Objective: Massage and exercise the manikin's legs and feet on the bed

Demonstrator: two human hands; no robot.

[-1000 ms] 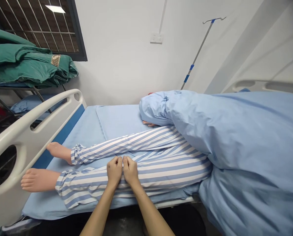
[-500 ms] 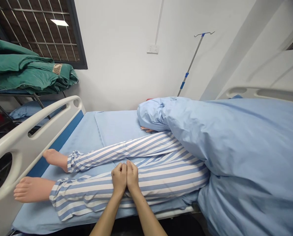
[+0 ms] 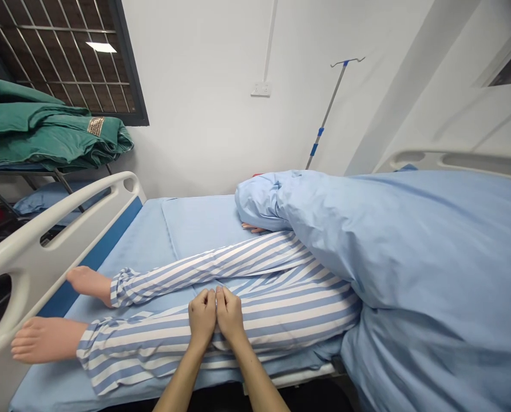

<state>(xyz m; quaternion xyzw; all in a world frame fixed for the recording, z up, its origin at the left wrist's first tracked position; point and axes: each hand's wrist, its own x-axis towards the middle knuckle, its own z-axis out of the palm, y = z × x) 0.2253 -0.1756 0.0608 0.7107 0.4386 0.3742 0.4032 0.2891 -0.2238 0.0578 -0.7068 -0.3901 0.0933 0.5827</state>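
My left hand [image 3: 202, 316] and my right hand [image 3: 229, 313] rest side by side, thumbs touching, on the near leg [image 3: 161, 337] of a figure lying on the bed. Both hands have their fingers curled round the leg through blue-and-white striped trousers [image 3: 281, 303]. The far leg [image 3: 203, 266] lies just beyond them. Two bare feet [image 3: 44, 339] point toward the white footboard [image 3: 44, 229]. A light blue quilt [image 3: 401, 240] is folded back over the upper body and hides it.
The bed has a light blue sheet [image 3: 195, 220]. An IV pole [image 3: 324, 117] stands by the far wall. Folded green blankets [image 3: 53, 134] lie on a rack at the left, under a barred window [image 3: 66, 51]. A white side rail [image 3: 452, 160] shows at the right.
My hands stay pressed together on the near leg; they slid slightly toward the knee and back. The view has shifted a little.
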